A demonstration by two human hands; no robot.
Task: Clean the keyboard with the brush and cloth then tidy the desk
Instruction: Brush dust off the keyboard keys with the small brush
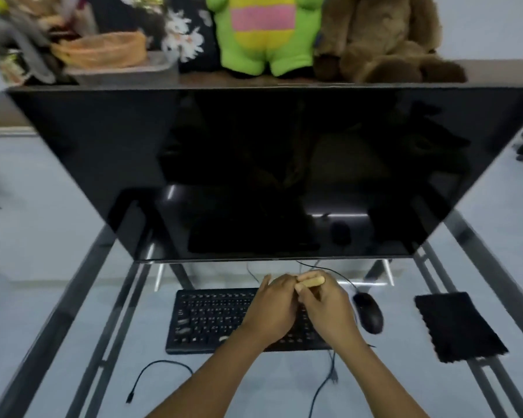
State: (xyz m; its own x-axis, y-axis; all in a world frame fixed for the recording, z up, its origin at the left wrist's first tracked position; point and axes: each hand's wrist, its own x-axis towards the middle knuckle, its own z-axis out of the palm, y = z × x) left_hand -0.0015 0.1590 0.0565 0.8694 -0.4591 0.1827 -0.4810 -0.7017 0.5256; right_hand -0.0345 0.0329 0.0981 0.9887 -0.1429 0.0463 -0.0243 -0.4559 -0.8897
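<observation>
step: brushing phase, we judge; both hands sit over the keyboard (212,319) right half
right hand (326,306): fingers curled round the brush (310,281) handle; bristles hidden, probably pointing down
left hand (272,309): fingers meet the brush's near end, grip unclear
cloth (459,325): flat on the glass surface (73,342), right of the mouse (369,312), untouched
next: sweep along key rows, then fetch cloth
obstacles: mouse beside right hand; loose cable (157,369) in front

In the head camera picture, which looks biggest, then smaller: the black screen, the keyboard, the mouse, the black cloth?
1. Black screen
2. Keyboard
3. Black cloth
4. Mouse

Hands cover part of the keyboard.
</observation>
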